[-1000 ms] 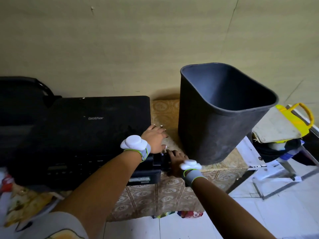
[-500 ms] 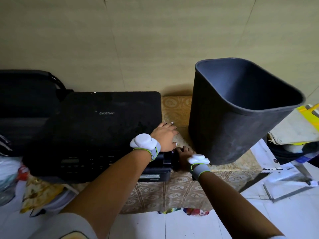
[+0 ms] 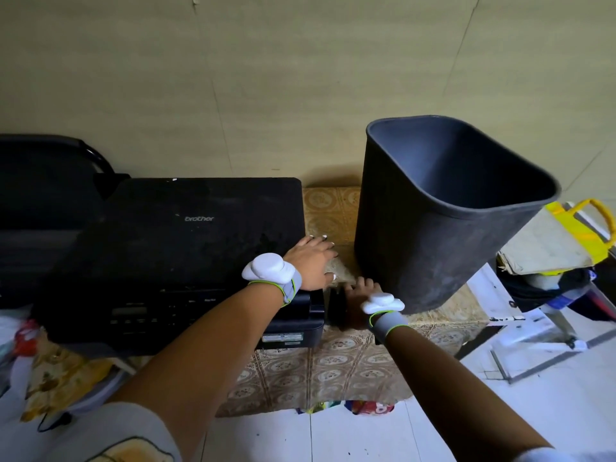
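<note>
A black Brother printer [image 3: 186,241] stands on a cloth-covered table [image 3: 336,361] against the wall. My left hand [image 3: 311,263] rests on the printer's right top edge, fingers spread and thumb down its side. Just right of the printer's front corner, a small upright black part [image 3: 335,306] fills the gap beside it. My right hand [image 3: 361,291] reaches into that gap, and its fingers curl over the top of the black part. Both wrists carry white trackers on grey bands.
A tall dark grey bin [image 3: 433,235] stands on the table immediately right of my right hand. A black chair back [image 3: 50,181] is at far left. Papers and a yellow-handled bag [image 3: 573,235] are piled at right. White floor tiles [image 3: 300,438] lie below.
Both hands stay at the printer's right edge and the gap beside it. Only the view has shifted slightly.
</note>
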The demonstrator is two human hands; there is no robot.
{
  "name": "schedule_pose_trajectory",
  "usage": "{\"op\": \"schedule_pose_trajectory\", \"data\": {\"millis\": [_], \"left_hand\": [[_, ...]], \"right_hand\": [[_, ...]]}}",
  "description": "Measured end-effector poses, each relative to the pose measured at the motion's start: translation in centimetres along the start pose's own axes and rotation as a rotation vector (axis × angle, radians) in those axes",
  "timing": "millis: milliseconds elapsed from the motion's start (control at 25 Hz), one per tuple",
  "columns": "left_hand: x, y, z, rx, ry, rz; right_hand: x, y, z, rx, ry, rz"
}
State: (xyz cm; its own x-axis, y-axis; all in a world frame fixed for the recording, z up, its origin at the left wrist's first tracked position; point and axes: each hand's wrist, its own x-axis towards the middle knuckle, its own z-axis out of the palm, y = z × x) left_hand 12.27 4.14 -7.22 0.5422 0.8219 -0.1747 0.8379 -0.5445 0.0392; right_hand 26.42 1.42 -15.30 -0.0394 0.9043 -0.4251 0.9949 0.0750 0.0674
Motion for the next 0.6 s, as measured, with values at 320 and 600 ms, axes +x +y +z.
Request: {"op": "schedule_pose_trajectory", "data": {"millis": [320, 600], "left_hand": [[-2.4, -3.2, -5.6, 0.033, 0.021, -0.097], [-2.6, -3.3, -14.9, 0.056, 0.276, -0.119]], "right_hand": [[-3.4, -0.7, -7.9, 0.095, 0.186, 0.052], [-8.9, -1.5, -18.4, -0.024, 0.589, -0.028]]}}
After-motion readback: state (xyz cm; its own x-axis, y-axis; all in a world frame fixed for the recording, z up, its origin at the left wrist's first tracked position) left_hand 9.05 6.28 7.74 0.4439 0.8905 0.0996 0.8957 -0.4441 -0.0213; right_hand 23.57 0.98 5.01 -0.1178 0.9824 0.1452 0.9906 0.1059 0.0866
